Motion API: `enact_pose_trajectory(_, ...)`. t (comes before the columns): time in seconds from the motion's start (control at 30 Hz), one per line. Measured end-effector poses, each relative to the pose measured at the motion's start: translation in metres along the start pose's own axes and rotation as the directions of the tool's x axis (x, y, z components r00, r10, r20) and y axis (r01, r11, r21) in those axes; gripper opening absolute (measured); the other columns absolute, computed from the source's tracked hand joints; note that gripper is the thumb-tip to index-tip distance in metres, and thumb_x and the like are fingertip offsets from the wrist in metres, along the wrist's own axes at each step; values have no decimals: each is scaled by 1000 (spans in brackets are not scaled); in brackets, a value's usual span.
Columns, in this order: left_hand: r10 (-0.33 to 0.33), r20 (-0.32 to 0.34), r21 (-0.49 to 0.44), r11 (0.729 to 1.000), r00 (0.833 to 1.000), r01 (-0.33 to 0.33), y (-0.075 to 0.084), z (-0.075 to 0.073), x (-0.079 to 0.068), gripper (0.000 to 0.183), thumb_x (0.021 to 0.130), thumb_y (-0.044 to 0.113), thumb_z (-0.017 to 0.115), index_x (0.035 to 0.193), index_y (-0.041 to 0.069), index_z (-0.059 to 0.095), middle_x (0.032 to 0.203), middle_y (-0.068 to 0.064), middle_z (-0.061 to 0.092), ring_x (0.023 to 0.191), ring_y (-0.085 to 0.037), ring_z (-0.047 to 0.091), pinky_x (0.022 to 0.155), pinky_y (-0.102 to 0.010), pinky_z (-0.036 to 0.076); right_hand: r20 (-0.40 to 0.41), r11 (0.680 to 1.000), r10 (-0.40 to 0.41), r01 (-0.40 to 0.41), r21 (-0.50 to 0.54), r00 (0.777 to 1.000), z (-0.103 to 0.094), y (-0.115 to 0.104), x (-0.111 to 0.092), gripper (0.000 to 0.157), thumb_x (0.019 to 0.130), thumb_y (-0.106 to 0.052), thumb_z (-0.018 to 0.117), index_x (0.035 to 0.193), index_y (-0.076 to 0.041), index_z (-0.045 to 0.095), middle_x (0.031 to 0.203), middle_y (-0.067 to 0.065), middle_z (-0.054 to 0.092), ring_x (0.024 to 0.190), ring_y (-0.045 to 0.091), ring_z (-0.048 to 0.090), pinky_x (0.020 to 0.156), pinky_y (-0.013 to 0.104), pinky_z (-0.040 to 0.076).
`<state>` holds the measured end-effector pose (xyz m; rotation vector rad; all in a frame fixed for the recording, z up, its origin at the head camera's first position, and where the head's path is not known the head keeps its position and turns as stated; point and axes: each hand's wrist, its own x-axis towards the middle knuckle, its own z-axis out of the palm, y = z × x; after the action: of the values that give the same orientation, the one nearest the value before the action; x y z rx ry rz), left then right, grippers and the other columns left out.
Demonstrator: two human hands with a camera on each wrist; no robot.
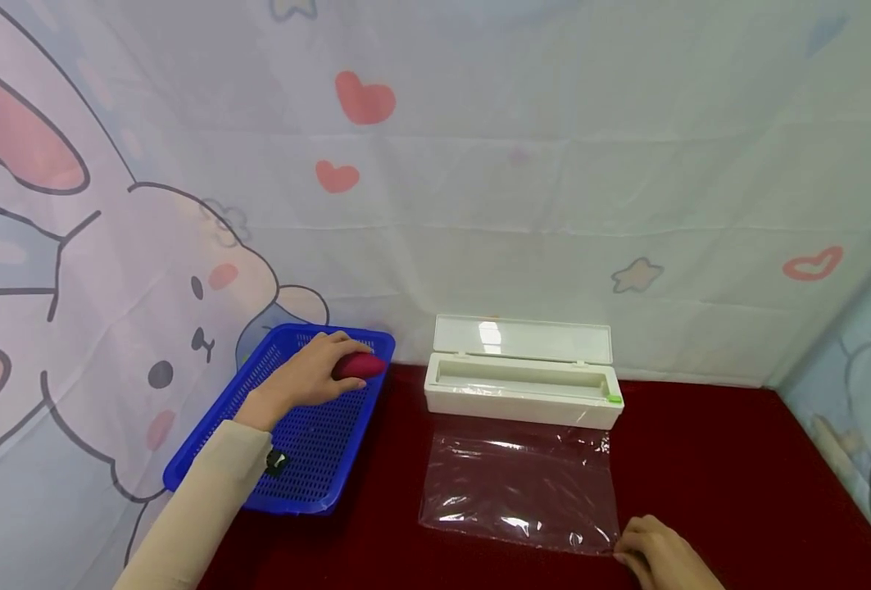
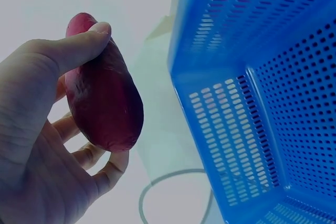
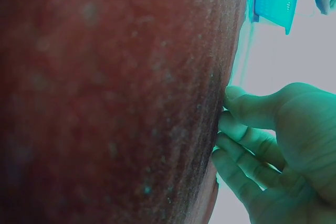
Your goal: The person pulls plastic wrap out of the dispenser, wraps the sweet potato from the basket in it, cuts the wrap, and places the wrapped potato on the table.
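My left hand [image 1: 324, 369] holds a dark red sweet potato [image 1: 359, 366] above the blue basket. In the left wrist view, the thumb lies across the sweet potato [image 2: 105, 95] and the fingers curl behind it. A clear sheet of plastic wrap [image 1: 519, 492] lies spread on the dark red table, in front of a long white wrap box [image 1: 523, 401] with its lid raised. At the sheet's near right corner, my right hand [image 1: 660, 551] touches the table with its fingertips. The right wrist view shows thumb and fingers slightly apart there; the film itself cannot be made out.
The blue basket [image 1: 354, 455] stands at the left, with a small dark item [image 1: 276, 461] partly behind the left sleeve. A green slider [image 1: 614, 399] sits at the box's right end. Behind the table [image 1: 715, 475] hangs a printed cloth [image 1: 516, 205].
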<state>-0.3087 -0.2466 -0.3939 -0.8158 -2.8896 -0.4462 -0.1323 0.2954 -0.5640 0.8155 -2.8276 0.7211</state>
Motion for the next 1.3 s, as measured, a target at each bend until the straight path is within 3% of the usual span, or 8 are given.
enact_pose_trajectory(0.27, 17, 17, -3, 1000, 1000, -17, 18, 1, 6, 52, 96, 30, 81, 143, 14, 66, 141, -14, 65, 116, -35, 59, 93, -51, 57, 35, 1000, 18, -18, 19, 999, 0, 0, 1, 16, 90, -12, 83, 82, -25, 77, 85, -24, 59, 78, -7, 48, 62, 23, 48)
enact_pose_trajectory(0.77, 82, 40, 3, 997, 996, -82, 47, 3, 16, 53, 98, 35, 78, 145, 14, 65, 134, -11, 65, 112, -30, 58, 92, -46, 57, -52, 998, -57, 56, -8, 997, 3, 0, 3, 22, 87, -8, 86, 81, -26, 76, 84, -25, 58, 79, -7, 48, 60, 23, 48)
enact_pose_trajectory(1.13, 142, 39, -6, 990, 989, -142, 65, 8, 29, 50, 98, 36, 78, 142, 15, 66, 135, -8, 66, 115, -27, 58, 97, -46, 56, 48, 999, 44, -44, 15, 998, 0, -3, 5, 16, 91, -12, 84, 83, -25, 77, 85, -23, 59, 79, -5, 49, 63, 24, 49)
enact_pose_trajectory(1.3, 156, 41, 8, 988, 987, -156, 70, 14, 33, 51, 98, 35, 78, 143, 15, 66, 136, -8, 66, 115, -27, 58, 96, -46, 57, 54, 999, 45, -46, 16, 998, 0, -4, 6, 16, 91, -13, 83, 82, -25, 78, 85, -24, 58, 78, -6, 49, 62, 24, 49)
